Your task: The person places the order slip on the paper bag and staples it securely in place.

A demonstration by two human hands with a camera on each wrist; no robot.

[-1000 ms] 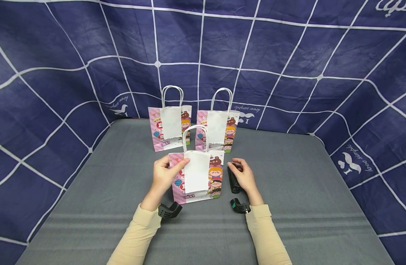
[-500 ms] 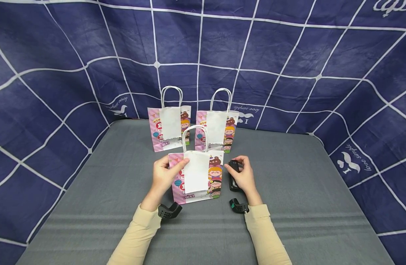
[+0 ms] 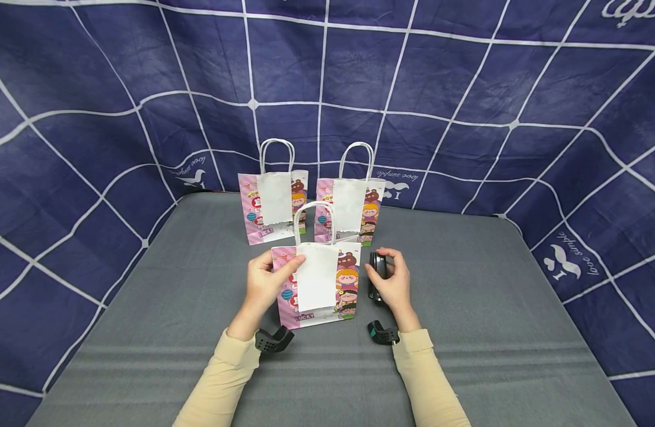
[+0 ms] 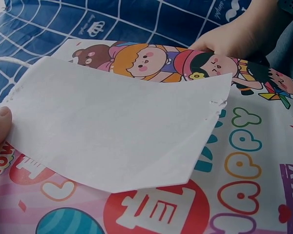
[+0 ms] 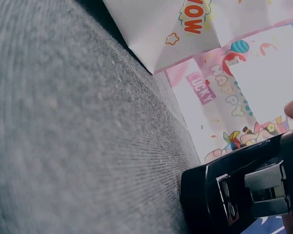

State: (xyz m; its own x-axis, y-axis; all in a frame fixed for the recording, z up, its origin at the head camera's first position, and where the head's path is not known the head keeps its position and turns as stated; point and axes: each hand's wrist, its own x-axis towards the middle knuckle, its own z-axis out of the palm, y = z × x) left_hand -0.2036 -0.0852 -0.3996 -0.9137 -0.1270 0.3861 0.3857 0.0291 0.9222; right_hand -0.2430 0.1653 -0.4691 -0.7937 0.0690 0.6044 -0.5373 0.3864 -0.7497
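Observation:
My left hand (image 3: pixel 266 281) pinches the left edge of a pink-and-white cartoon paper bag (image 3: pixel 349 284), thumb in front and fingers behind. A blank white paper flap (image 3: pixel 318 277) hangs over its front below a white handle (image 3: pixel 315 206). In the left wrist view the flap (image 4: pixel 122 126) stands slightly off the printed face, and the thumb (image 4: pixel 0 126) presses near its edge. To the right of the bag, my right hand (image 3: pixel 394 284) grips a black stapler (image 3: pixel 378 276) by its sides. The right wrist view shows the stapler's metal parts (image 5: pixel 263 183) close up.
Two similar paper bags, one at the left (image 3: pixel 250 207) and one at the right (image 3: pixel 372 207), stand upright behind the held bag. Grey cloth (image 3: pixel 493 308) covers the table. A blue curtain (image 3: pixel 439 71) with white lines surrounds its back and sides.
My right hand has turned the stapler and moved it slightly away from me beside the bag. The left hand and the bag stay in place.

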